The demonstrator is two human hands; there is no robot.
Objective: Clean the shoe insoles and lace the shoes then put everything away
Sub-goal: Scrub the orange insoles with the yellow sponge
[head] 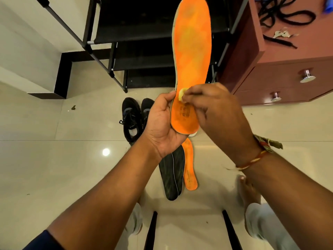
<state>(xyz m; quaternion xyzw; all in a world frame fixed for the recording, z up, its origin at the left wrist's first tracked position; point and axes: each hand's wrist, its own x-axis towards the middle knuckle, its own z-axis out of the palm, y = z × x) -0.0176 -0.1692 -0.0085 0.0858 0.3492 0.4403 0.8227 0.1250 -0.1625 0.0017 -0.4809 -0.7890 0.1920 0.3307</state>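
Observation:
My left hand (163, 121) grips the heel end of a long orange insole (192, 51), held up with its toe pointing away from me. My right hand (214, 109) presses a small pale yellow cloth (181, 94) against the insole's middle. On the floor below lie two dark insoles (173, 177) and a second orange insole (189, 166), side by side. A pair of black shoes (133, 118) stands on the tiles behind my left hand, partly hidden by it. Black laces (284, 13) lie on the brown cabinet top.
A black shoe rack (144, 33) stands straight ahead. A brown cabinet with drawers (281, 74) is at the right. Two black stool legs (151, 230) show near my knees. My bare foot (248, 192) rests on the cream tiles.

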